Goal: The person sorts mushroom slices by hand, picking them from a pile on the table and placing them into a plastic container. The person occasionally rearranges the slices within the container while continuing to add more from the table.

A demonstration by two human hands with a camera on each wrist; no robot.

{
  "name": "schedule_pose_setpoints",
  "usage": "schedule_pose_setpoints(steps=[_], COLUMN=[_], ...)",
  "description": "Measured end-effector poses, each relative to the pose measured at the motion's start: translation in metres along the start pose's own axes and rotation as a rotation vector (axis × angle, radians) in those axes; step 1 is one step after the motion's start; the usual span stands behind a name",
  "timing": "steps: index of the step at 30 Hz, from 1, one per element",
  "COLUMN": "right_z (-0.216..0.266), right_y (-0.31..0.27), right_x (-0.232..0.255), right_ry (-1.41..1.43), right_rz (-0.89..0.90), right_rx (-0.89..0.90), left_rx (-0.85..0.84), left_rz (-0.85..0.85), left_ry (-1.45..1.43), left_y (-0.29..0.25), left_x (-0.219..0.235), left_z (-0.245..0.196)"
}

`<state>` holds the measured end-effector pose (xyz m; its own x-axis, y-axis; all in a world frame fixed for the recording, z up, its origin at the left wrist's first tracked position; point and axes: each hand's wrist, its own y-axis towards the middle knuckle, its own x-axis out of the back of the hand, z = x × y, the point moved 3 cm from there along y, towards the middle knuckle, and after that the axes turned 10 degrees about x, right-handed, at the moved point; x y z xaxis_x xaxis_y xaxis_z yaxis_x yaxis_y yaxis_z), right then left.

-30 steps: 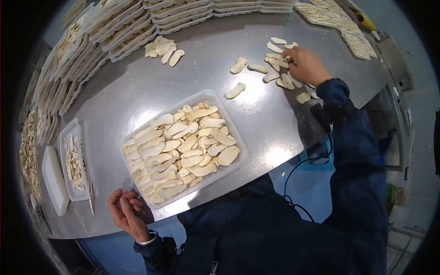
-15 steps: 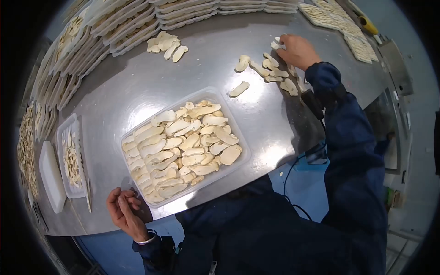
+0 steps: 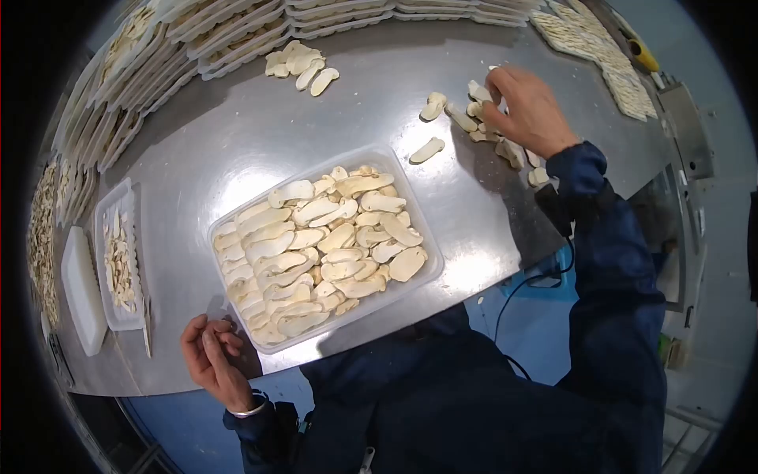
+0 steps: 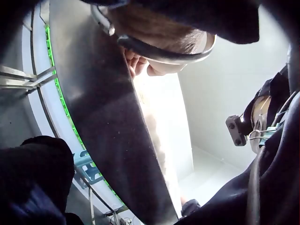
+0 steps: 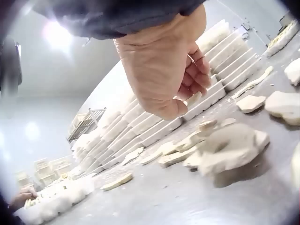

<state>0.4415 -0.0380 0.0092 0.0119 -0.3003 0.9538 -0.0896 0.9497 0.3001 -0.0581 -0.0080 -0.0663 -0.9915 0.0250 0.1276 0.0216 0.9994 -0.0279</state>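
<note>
Sliced mushrooms (image 3: 339, 235) lie in overlapping rows in a clear plastic tray (image 3: 433, 272) in the middle of the metal table. My right hand (image 3: 527, 110) is over a loose group of mushroom slices (image 3: 510, 152) at the back right. In the right wrist view, this hand (image 5: 161, 70) pinches a small pale mushroom slice (image 5: 193, 99) between thumb and fingers, mostly hidden. Below it, one tilted slice (image 5: 232, 147) looks blurred. Beside the tray's lower left corner, my left hand (image 3: 212, 359) rests at the table edge, its fingers loosely curled around nothing.
Stacked trays of slices (image 3: 237, 39) line the back and left. A smaller tray of scraps (image 3: 118, 261), a white lid-like tray (image 3: 83, 292) and a thin knife-like tool (image 3: 148, 328) lie at left. Another slice pile (image 3: 302, 65) sits behind the tray.
My right hand moved from the middle of the loose slices to their far side, then slightly back. Some slices shifted and bunched together. The left hand stays in place; the head view has shifted slightly.
</note>
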Motion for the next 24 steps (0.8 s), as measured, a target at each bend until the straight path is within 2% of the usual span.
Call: schedule_pose_setpoints(steps=[10, 13, 17, 18, 21, 24], right_z=[0.096, 0.095, 0.082, 0.085, 0.084, 0.082], right_y=[-0.046, -0.051, -0.049, -0.051, -0.053, -0.053], right_x=[0.004, 0.007, 0.007, 0.004, -0.01, -0.009], right_ry=[0.426, 0.762, 0.246, 0.316, 0.259, 0.315], right_rz=[0.167, 0.016, -0.107, 0.052, 0.04, 0.07], right_rx=[-0.378, -0.381, 0.108, 0.078, 0.172, 0.109], left_rx=[-0.016, -0.007, -0.011, -0.016, -0.014, -0.022], left_rz=[0.058, 0.058, 0.064, 0.068, 0.064, 0.069], left_ry=[-0.014, -0.027, -0.027, -0.025, -0.022, -0.009], left_y=[0.0, -0.001, -0.001, 0.0, 0.0, 0.0], left_x=[0.001, 0.0, -0.001, 0.0, 0.0, -0.001], left_z=[-0.002, -0.003, -0.004, -0.003, -0.003, -0.004])
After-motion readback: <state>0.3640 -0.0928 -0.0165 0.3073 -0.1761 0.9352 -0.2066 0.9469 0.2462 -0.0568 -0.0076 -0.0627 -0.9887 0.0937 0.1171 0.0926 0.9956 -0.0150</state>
